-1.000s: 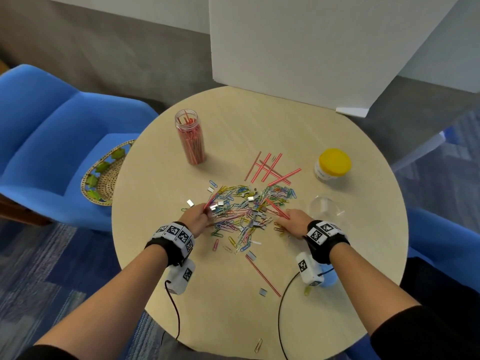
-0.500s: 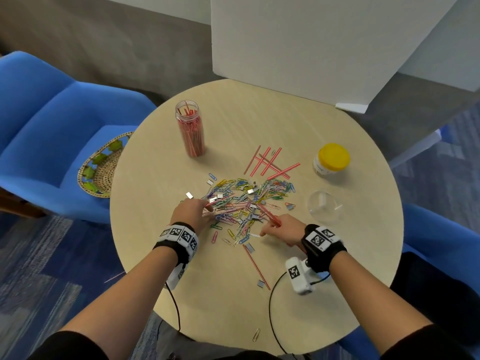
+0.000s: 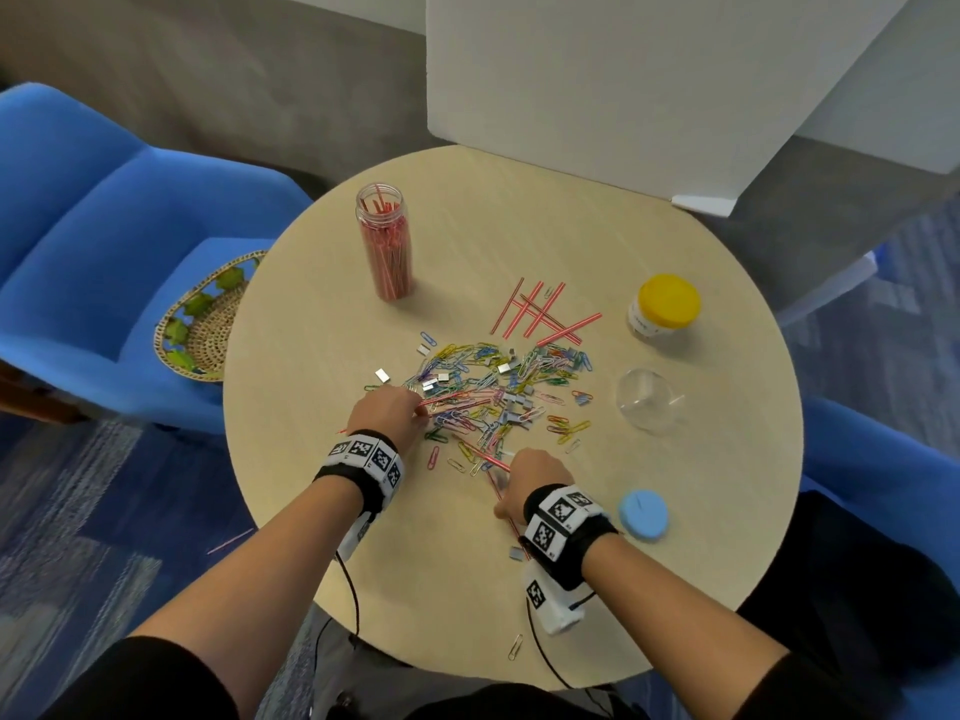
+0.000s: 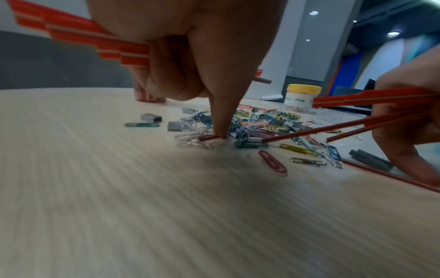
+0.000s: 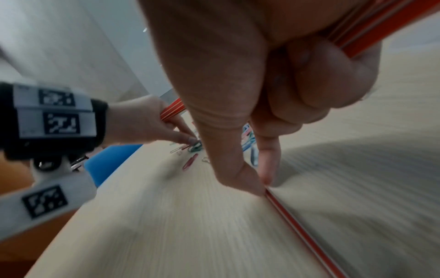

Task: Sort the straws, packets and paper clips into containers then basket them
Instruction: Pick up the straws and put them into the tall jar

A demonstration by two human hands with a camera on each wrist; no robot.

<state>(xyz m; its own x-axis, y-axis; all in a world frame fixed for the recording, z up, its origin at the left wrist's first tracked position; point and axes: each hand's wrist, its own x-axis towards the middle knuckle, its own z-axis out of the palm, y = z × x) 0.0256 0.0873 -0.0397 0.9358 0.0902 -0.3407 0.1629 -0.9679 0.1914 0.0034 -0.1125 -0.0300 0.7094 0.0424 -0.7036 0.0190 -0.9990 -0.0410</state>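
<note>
A heap of coloured paper clips (image 3: 498, 387) mixed with small silver packets (image 3: 382, 375) lies mid-table. Loose red striped straws (image 3: 545, 314) lie behind it. My left hand (image 3: 413, 410) sits at the heap's left edge. It grips a bundle of straws (image 4: 95, 43) in its curled fingers while the index fingertip (image 4: 220, 134) presses on a straw end. My right hand (image 3: 511, 485), nearer the front, also grips several straws (image 5: 371, 28). Its thumb and index finger (image 5: 266, 176) pinch another straw (image 5: 309, 225) lying flat on the table.
A tall clear jar (image 3: 384, 241) with straws stands at the back left. A yellow-lidded jar (image 3: 667, 304), an open clear container (image 3: 647, 400) and a blue lid (image 3: 642, 514) are on the right. A woven basket (image 3: 202, 314) rests on the blue chair at left.
My right hand has drawn back from the heap toward the table's front, carrying straws, and come down on the lone straw there. My left hand stays at the heap's left edge.
</note>
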